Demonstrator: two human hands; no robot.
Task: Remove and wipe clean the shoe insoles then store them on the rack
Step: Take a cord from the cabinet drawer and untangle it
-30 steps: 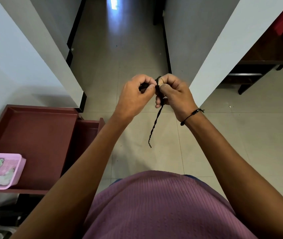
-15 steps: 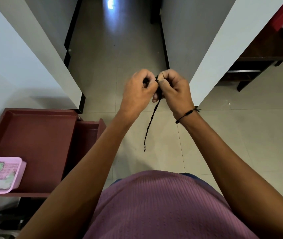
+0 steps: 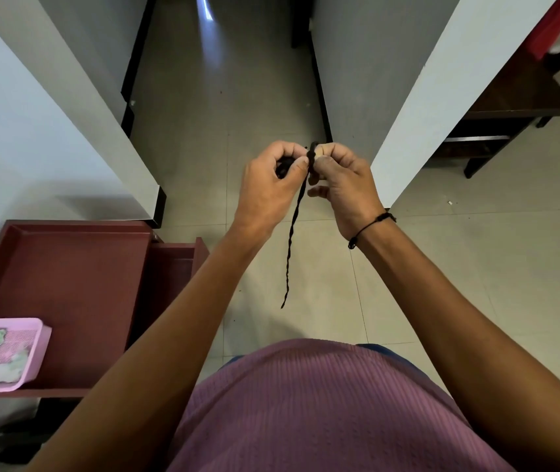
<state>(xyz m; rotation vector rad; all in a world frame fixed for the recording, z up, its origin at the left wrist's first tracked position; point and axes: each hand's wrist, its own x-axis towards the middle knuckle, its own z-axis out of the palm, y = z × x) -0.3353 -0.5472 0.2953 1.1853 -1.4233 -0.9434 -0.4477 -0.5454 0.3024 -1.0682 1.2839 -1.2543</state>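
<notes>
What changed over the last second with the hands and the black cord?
Little changed: both the left hand and right hand still pinch the twisted black cord, working its top end; its tail hangs free. The pink basket stays on the maroon rack.

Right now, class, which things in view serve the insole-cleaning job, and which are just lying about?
Job: rack; left hand and right hand, both pinching a black cord. No insoles or shoes visible.

Lying about: pink basket, dark table.
</notes>
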